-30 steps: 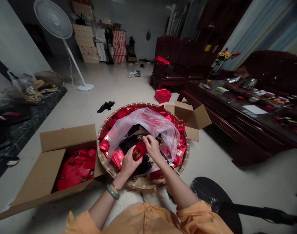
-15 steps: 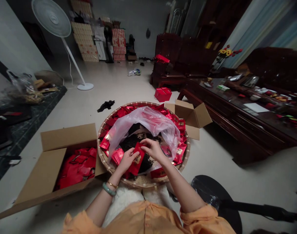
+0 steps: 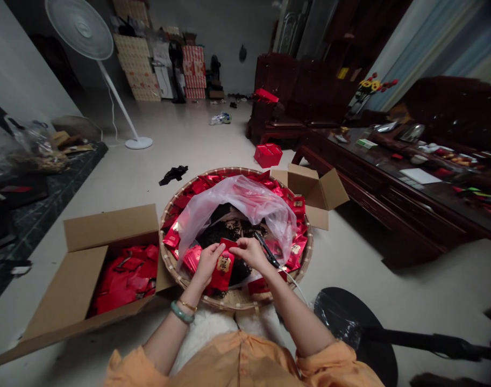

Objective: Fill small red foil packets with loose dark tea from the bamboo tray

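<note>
Above the near half of a round woven basket [image 3: 308,258], both my hands pinch the top edge of one red foil packet [image 3: 221,275]. My left hand [image 3: 207,264] is closed on its upper left side, my right hand [image 3: 250,252] on the upper right corner. The packet hangs upright with its gold label facing me. Beside my right hand shows a slim black tool with a white cord [image 3: 267,250]; whether that hand also grips it, I cannot tell. Dark, leaf-like loose stuff [image 3: 213,233] lies in an open clear plastic bag [image 3: 245,194], ringed by red packets [image 3: 296,250].
An open cardboard box [image 3: 86,279] holding red packets [image 3: 126,274] stands left of the basket. Another open box [image 3: 320,194] is at the far right, near a dark wooden table [image 3: 350,177]. A black round stand base [image 3: 350,333] lies right; a white fan [image 3: 138,143] stands beyond.
My hands have moved to the packet's top edge, and its label now faces me more fully. The black tool and its cord have come into sight beside my right hand.
</note>
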